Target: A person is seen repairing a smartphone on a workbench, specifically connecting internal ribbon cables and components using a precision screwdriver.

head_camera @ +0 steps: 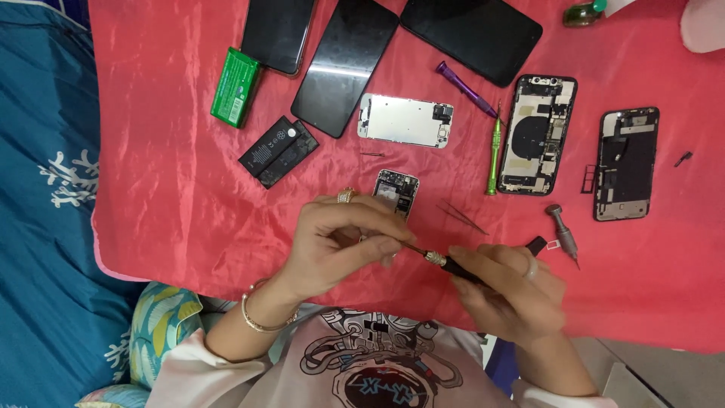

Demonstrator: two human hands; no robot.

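Red satin cloth (174,189) covers the counter, and near its front edge the left hand (336,245) pinches the small opened phone (396,192) while right hand (510,291) fingers close round a black screwdriver (445,262), whose tip could slip and gouge the board.
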